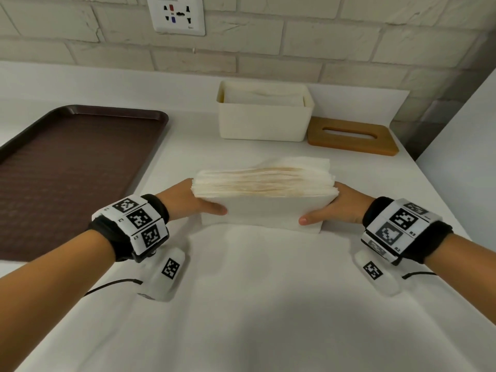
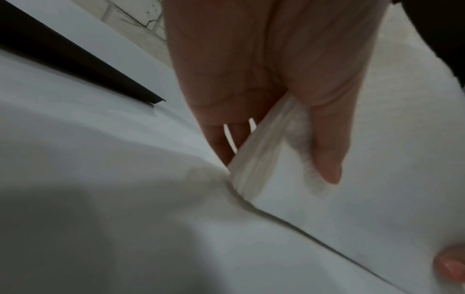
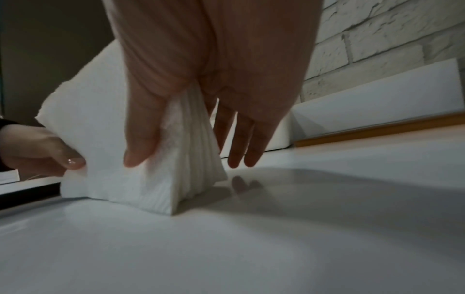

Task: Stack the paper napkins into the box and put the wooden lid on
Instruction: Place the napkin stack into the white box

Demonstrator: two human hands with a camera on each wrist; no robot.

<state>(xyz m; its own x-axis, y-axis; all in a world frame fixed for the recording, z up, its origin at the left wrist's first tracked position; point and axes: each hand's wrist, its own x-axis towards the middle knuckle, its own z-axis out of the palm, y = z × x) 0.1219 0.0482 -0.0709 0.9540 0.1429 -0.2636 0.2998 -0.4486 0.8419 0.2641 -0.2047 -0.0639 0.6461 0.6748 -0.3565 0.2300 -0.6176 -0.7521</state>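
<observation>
A thick stack of white paper napkins [image 1: 264, 189] stands on its long edge on the white counter, mid-view. My left hand [image 1: 198, 201] pinches its left end, thumb on the near face and fingers behind; the left wrist view shows the napkin stack [image 2: 259, 159] between thumb and fingers. My right hand [image 1: 330, 208] pinches the right end the same way, and the napkin stack [image 3: 161, 159] fans out under it. Behind stands the cream box [image 1: 264, 122], open, with napkins inside. The wooden lid [image 1: 351, 136] with a slot lies flat to the right of the box.
A dark brown tray [image 1: 69, 167] lies on the left of the counter [image 1: 268, 304]. A white brick wall with a socket plate [image 1: 175, 14] runs behind. The counter's right edge [image 1: 418, 167] drops off past the lid.
</observation>
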